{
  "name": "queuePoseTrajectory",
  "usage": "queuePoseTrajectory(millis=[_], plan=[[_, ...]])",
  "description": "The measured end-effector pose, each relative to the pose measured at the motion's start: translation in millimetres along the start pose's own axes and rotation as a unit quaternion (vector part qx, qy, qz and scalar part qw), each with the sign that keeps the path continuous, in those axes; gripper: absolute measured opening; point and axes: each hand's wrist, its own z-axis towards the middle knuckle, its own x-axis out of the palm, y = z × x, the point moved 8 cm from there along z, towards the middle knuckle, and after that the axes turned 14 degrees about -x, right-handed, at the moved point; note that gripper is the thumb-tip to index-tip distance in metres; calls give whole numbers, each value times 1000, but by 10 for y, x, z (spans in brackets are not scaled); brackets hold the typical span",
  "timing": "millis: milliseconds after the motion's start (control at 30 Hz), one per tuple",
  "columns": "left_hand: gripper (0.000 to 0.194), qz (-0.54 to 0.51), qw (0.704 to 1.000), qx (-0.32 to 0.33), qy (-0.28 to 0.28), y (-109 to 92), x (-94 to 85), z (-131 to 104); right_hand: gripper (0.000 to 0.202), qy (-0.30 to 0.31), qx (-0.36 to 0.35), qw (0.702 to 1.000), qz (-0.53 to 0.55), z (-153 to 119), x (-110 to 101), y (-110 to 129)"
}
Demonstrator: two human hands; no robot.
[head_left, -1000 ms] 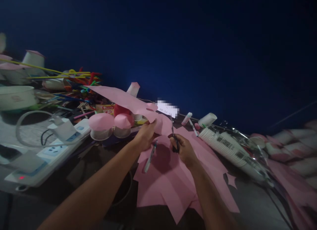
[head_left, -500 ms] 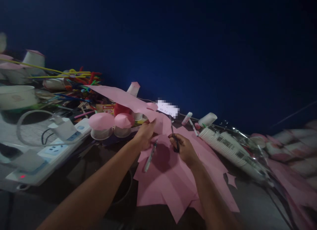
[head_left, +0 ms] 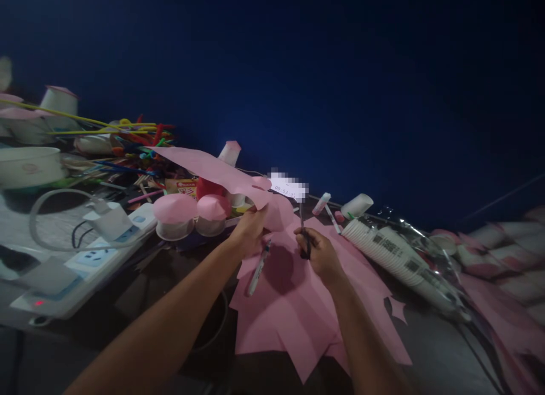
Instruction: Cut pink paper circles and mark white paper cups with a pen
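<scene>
My left hand [head_left: 250,231] is closed on the lower edge of a pink sheet of paper [head_left: 204,163], which stretches up to the left and has a rounded part on its right side. My right hand [head_left: 320,253] grips a pair of scissors [head_left: 305,236] with dark handles, blades pointing up and away. A small gap separates the blades from the paper's right edge. Beneath both hands lie overlapping pink paper pieces [head_left: 289,321] with pointed corners. A marker pen [head_left: 259,270] rests on them beside my left wrist.
To the left sit a power strip [head_left: 93,264] with plugs, pink-topped paper cups [head_left: 174,225] and a heap of coloured pipe cleaners [head_left: 145,128]. A sleeve of stacked paper cups [head_left: 392,250] lies at right. A timer display [head_left: 287,188] and a glue stick [head_left: 321,204] stand behind.
My right hand has shifted slightly right with the scissors, taking the blades away from the paper's edge. The left hand and the sheet stay almost in place.
</scene>
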Motion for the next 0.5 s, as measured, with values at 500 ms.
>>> queuePoseTrajectory(millis=[500], plan=[[21, -7, 996, -16, 89, 38, 188, -76, 44, -115, -44, 987, 103, -12, -65, -17]])
